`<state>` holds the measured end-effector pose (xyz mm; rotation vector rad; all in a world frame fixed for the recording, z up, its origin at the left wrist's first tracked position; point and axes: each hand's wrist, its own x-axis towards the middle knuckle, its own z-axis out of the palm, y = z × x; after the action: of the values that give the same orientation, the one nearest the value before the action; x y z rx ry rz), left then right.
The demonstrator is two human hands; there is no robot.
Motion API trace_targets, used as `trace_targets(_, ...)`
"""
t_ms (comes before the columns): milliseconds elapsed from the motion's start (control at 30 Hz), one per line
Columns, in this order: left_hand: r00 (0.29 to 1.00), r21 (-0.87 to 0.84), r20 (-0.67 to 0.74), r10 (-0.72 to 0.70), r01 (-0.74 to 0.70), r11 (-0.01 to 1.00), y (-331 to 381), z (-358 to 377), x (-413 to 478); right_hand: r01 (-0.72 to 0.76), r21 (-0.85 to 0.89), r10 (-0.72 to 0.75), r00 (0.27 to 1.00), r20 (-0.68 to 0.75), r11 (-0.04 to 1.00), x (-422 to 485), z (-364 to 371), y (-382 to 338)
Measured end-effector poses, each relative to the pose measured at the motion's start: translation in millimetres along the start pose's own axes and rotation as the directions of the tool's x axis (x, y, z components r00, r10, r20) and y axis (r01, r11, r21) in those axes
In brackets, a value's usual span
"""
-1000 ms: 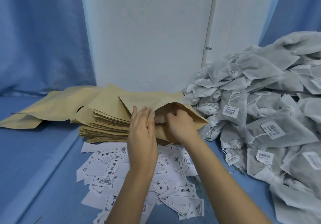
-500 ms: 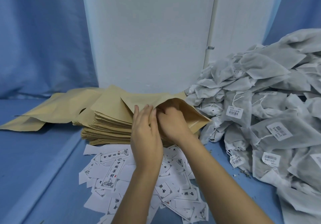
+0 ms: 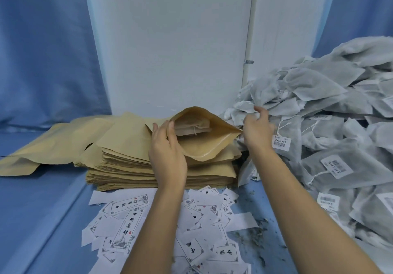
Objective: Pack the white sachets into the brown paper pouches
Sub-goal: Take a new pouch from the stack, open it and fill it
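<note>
Blue-draped desk: the left hand gripped an open brown pouch atop its stack, one sachet inside; the right hand met the sachet heap, grip unclear. A slackened hold could shut the mouth.

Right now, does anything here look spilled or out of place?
Yes: small greenish flakes lie scattered on the blue surface between the printed labels and the sachet pile. They look like spilled filling, though no torn sachet is visible.
</note>
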<state>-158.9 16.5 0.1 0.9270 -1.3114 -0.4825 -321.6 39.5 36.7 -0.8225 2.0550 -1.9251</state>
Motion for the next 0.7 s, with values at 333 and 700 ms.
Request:
trace_targets(333, 1.0, 0.002, -0.002, -0.013, 0.013, 1.0, -5.2, -0.3, 7.2, 0.028, 0.138, -0.034, 0.999, 0.04, 0.99, 10.4, 3.5, 18.1)
trace_targets(700, 0.989, -0.045, -0.141, 0.035, -0.042, 0.998, 0.5, -13.6, 3.4, 0.149, 0.056, -0.149, 0.989, 0.001, 0.987, -44.2, 5.8, 54.2)
